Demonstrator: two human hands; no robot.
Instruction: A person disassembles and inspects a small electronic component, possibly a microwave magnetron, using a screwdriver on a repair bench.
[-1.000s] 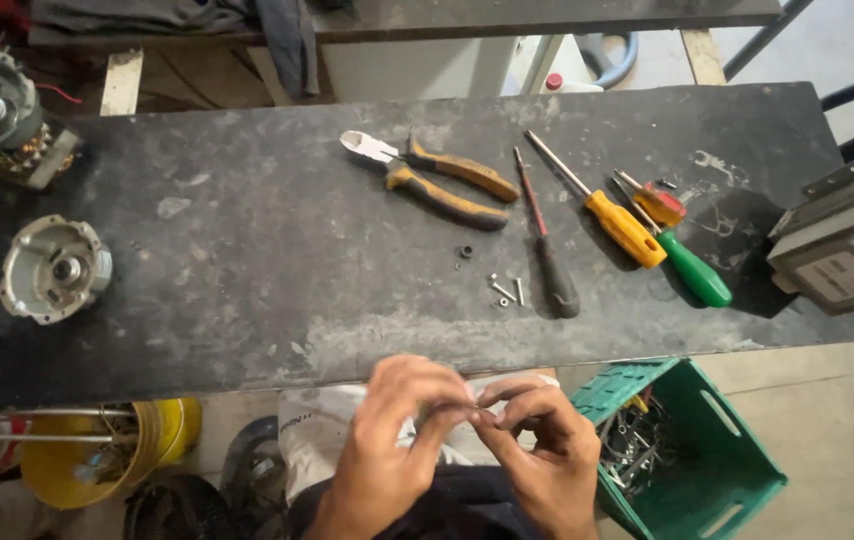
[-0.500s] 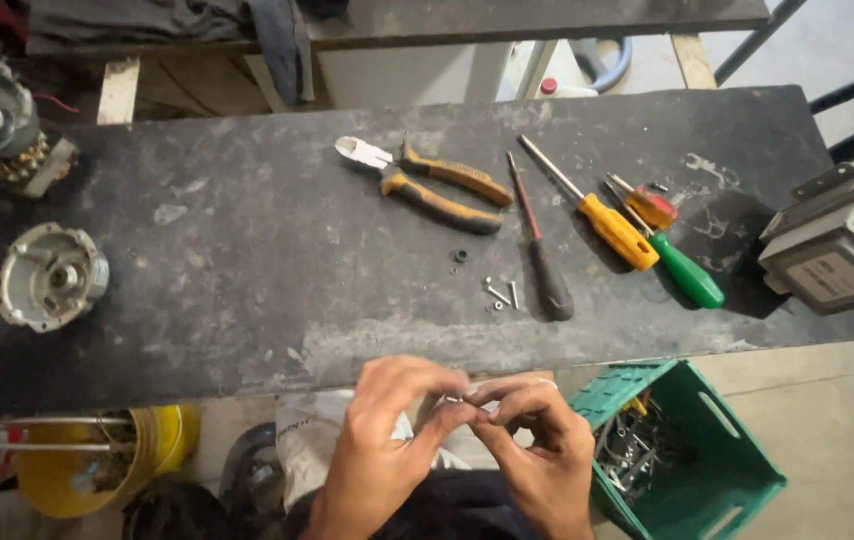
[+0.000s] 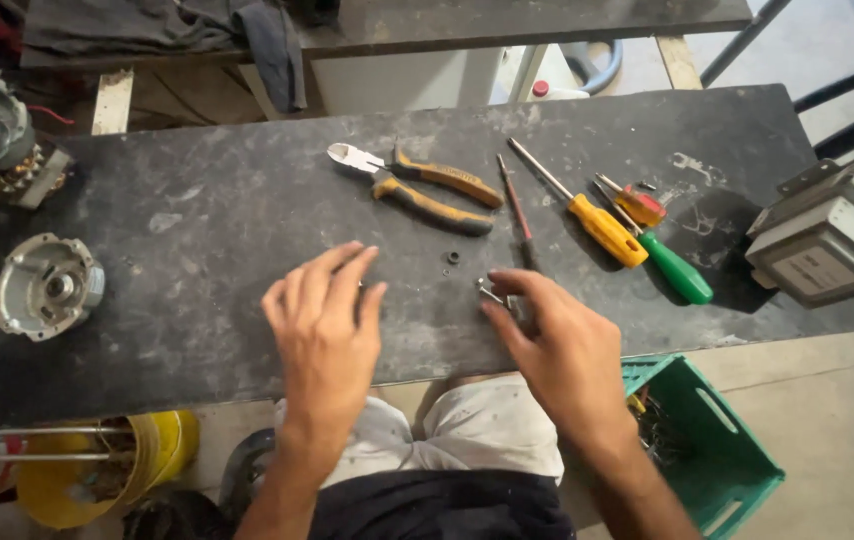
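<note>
My left hand (image 3: 327, 325) lies flat and open on the dark workbench (image 3: 197, 250), holding nothing. My right hand (image 3: 559, 345) rests on the bench with its fingers stretched out. Its fingertips touch a few small screws (image 3: 490, 292), and it covers the handle of a thin red-shafted screwdriver (image 3: 514, 205). A small dark nut (image 3: 453, 257) lies just beyond the two hands. Farther back are orange-and-black pliers (image 3: 432, 187).
To the right lie a yellow-handled screwdriver (image 3: 602, 228), a small orange one (image 3: 639, 206) and a green-handled one (image 3: 679, 270), then a grey metal box (image 3: 827, 250). A round metal motor cover (image 3: 47, 285) sits at the left. Below the bench stand a green crate (image 3: 722, 455) and a yellow bucket (image 3: 97, 470).
Both hands were together below the bench edge, working a small part between the fingertips. They have since separated and moved up onto the bench, the left flat and the right at the screws.
</note>
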